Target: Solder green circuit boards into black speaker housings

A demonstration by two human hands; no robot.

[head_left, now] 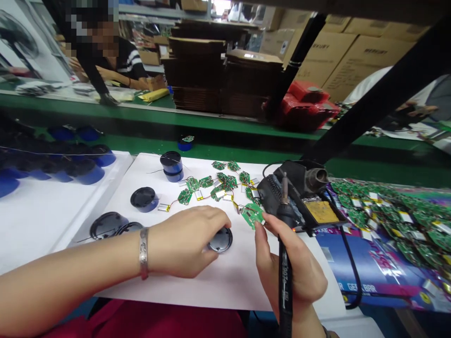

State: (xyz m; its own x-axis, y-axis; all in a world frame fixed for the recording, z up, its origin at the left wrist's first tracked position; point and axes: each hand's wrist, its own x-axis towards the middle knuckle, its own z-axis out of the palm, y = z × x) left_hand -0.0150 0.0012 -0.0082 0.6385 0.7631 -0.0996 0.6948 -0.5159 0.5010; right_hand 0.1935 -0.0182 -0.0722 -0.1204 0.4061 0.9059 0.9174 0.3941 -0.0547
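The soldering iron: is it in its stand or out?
Out: the soldering iron is held in the right hand, which also pinches a green circuit board; the stand sits beyond.

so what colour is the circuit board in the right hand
Green: the circuit board in the right hand shows best in the head view.

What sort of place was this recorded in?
Most likely an electronics assembly workshop: the right hand holds a soldering iron and a green circuit board, many more boards lie massed at the right, and cardboard boxes are stacked behind.
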